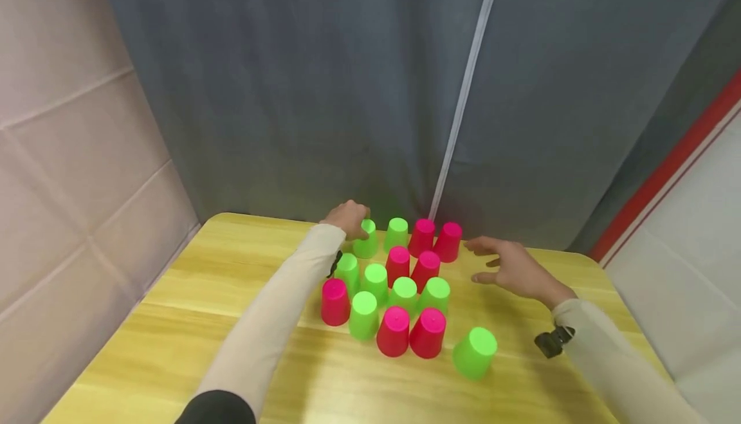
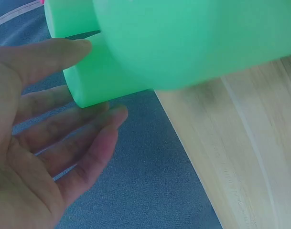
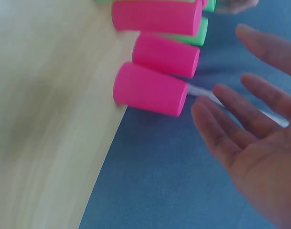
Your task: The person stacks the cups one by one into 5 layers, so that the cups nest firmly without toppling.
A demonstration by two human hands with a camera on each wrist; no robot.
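While a lone green cup (image 1: 475, 350) is standing upside down nearest the viewer on the yellow tabletop (image 1: 173, 321), apart from the rest, a cluster of pink and green cups (image 1: 393, 282) is sitting inverted behind it. Farther back, the right hand (image 1: 512, 268) is hovering just beside the far-right pink cup (image 1: 448, 241), its grip wide with fingers spread and holding nothing. At the far edge, the left hand (image 1: 349, 217) is touching the back-left green cup (image 1: 366, 239), fingers mostly straight against its side.
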